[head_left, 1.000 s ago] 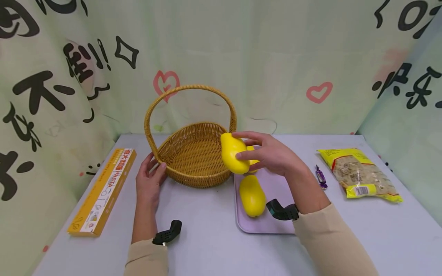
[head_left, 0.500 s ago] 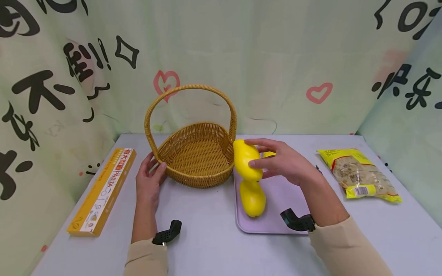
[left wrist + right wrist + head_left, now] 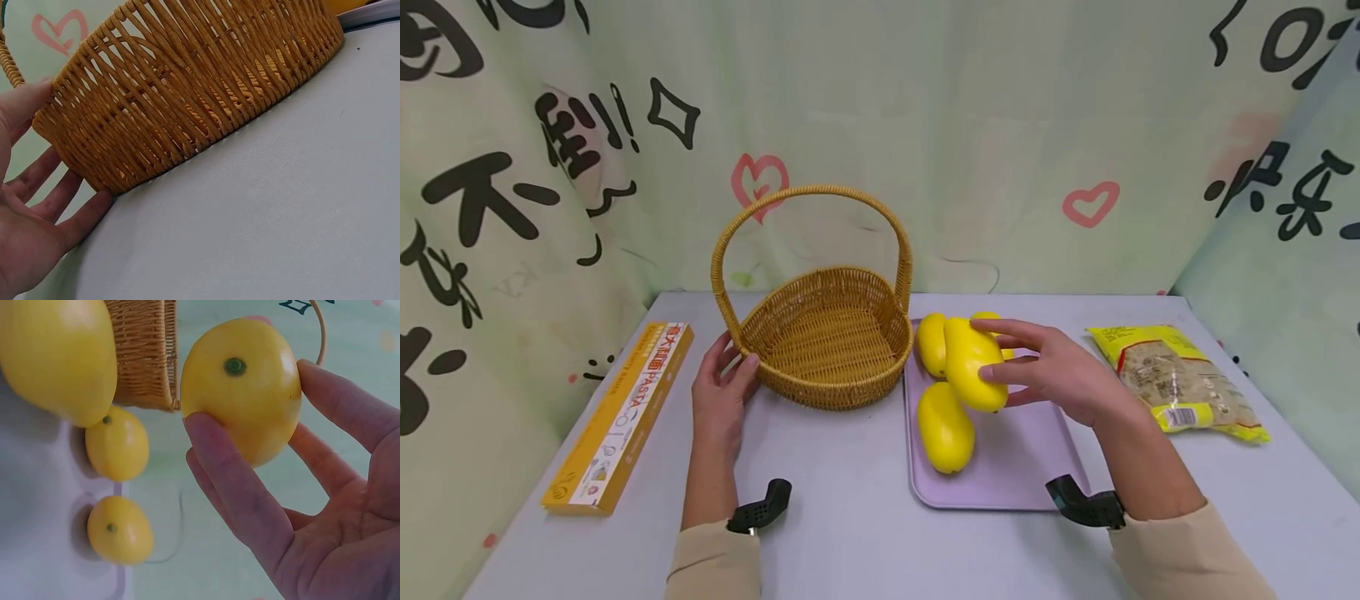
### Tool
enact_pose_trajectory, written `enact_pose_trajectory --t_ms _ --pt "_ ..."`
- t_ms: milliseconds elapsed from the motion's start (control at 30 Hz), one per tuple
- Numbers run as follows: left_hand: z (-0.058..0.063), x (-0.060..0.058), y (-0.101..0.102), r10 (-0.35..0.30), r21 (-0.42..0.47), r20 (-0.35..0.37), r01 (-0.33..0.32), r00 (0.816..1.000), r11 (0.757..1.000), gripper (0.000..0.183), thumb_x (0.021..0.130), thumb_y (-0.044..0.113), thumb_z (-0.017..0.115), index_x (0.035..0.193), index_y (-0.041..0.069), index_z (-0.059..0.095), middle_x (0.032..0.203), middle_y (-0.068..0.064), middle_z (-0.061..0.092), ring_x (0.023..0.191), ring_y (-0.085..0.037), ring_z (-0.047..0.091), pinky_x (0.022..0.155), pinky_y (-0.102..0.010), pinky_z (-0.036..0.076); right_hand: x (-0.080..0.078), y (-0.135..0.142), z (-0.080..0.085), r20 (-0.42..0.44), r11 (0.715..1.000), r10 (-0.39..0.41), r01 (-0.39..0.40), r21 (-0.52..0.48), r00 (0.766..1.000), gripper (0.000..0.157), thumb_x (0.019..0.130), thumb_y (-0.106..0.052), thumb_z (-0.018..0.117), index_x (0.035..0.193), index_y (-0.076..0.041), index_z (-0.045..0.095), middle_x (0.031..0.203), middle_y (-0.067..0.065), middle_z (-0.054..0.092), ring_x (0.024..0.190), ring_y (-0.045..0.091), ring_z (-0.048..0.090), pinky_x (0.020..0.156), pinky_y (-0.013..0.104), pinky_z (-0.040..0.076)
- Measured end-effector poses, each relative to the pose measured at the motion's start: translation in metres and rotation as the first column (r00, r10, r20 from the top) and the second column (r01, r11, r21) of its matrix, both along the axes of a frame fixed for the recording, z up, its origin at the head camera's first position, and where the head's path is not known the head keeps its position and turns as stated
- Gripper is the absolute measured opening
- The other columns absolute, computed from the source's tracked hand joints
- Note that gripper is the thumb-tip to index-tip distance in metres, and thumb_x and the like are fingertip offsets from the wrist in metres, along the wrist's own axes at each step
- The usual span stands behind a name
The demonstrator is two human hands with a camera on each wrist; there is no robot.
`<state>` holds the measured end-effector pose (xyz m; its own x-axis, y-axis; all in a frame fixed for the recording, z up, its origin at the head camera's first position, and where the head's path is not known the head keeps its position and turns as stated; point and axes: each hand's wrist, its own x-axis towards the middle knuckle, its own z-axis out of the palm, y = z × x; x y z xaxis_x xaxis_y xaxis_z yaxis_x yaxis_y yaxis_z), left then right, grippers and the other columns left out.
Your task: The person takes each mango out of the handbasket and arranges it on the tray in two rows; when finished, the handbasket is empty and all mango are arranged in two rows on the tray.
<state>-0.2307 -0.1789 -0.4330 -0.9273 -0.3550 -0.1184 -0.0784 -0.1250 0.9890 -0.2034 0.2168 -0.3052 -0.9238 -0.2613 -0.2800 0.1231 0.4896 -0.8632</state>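
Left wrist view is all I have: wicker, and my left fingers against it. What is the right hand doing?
Observer: The right hand grips a yellow mango above the lilac tray, just right of the basket.
Operator: Is anything inside the basket?
Observer: No, the head view shows its woven floor bare.
Operator: How many mangoes lie on the tray?
Observer: Three: a front mango, a back-left mango and a back-right mango, partly hidden behind the fingers.
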Motion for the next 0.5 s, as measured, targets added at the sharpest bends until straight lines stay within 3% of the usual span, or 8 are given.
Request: enact_pose_trajectory --t_ms 500 --pt "0.000 -0.001 0.000 0.001 0.008 0.001 -0.001 1.000 1.000 0.063 0.101 0.021 0.069 0.156 0.038 0.043 0.159 -0.001 0.045 0.143 -0.019 0.049 0.115 -0.038 0.049 0.009 0.029 -0.027 0.089 0.997 -0.051 0.045 0.060 0.995 0.077 0.093 -0.031 0.078 0.160 -0.021 0.040 0.160 0.027 0.032 0.118 0.031 0.062 0.088 0.043 0.064"
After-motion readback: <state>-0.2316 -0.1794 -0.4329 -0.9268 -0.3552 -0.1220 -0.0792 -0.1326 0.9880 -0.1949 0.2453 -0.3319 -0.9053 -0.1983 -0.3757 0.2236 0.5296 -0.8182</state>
